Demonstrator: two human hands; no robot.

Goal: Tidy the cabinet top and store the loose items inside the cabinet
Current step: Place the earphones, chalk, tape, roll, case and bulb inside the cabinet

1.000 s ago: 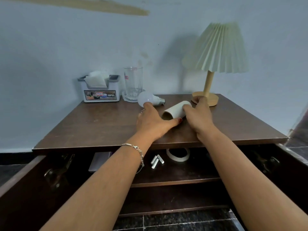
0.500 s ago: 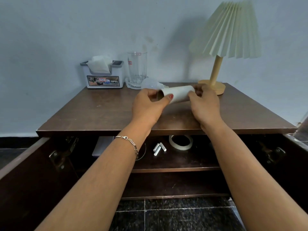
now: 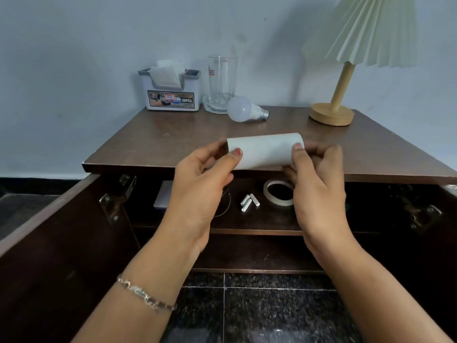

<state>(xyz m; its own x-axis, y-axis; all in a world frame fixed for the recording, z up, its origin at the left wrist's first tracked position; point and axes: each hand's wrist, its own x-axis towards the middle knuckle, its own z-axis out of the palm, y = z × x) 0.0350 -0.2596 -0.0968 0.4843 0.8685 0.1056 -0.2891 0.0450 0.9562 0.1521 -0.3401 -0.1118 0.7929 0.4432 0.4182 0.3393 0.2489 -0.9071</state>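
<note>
White paper, rolled into a tube, sits at the centre of the frame, held level just above the front edge of the cabinet top. Our left hand pinches its left end, thumb in front and fingers curled behind; our right hand grips the right end the same way. We judge the next step is to lower it onto the upper shelf: keep the grip light so the roll does not crush, and aim for bare shelf. That shelf already holds three white sticks, a tape ring beside them, and a flat pale item at its left. In the upper middle, the holder carries tissues; the glass looks empty, with a bulb lying just beside it.
</note>
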